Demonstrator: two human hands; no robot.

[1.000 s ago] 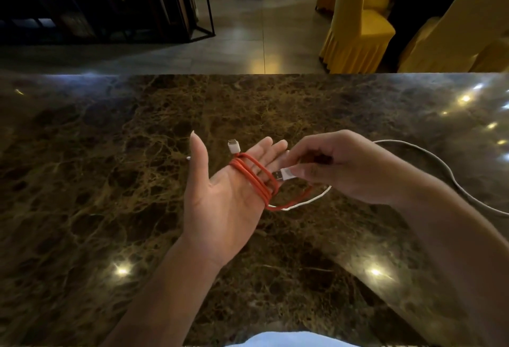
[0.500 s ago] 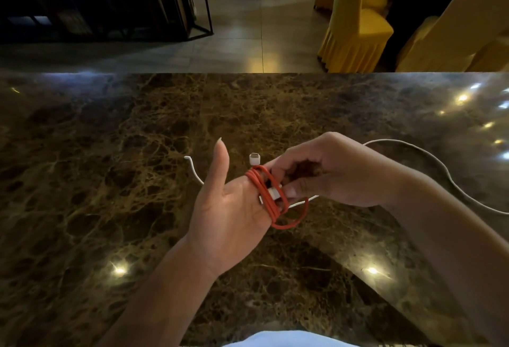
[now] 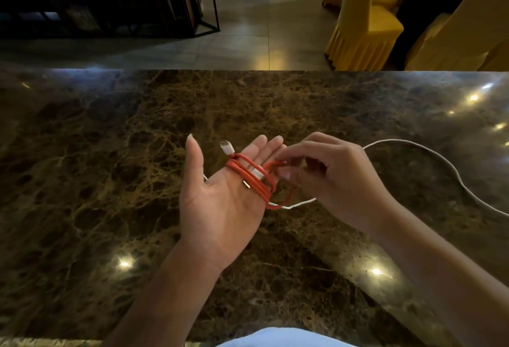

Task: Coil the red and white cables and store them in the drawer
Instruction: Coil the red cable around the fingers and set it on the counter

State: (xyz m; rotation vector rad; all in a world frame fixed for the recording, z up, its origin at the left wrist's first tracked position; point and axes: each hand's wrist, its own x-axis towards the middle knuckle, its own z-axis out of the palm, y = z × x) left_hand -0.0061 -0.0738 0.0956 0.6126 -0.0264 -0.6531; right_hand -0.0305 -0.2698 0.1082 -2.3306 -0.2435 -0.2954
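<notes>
The left hand [image 3: 220, 203] is held palm up over the marble table [image 3: 110, 154], fingers straight and released, with the red cable [image 3: 249, 178] wound in loops around them; a white plug [image 3: 227, 148] pokes up at 12 o'clock of the coil. At 3 o'clock the right hand [image 3: 325, 173] pinches a red strand. The white cable [image 3: 429, 151] lies on the table beyond, curving toward 3 o'clock. Yellow chairs [image 3: 363, 16] stand farthest

The left hand [image 3: 220, 203] is held palm-up with fingers extended and thumb raised, while the right hand [image 3: 325, 173], just beside those fingers, is curled in a thumb-and-forefinger pinch.
</notes>
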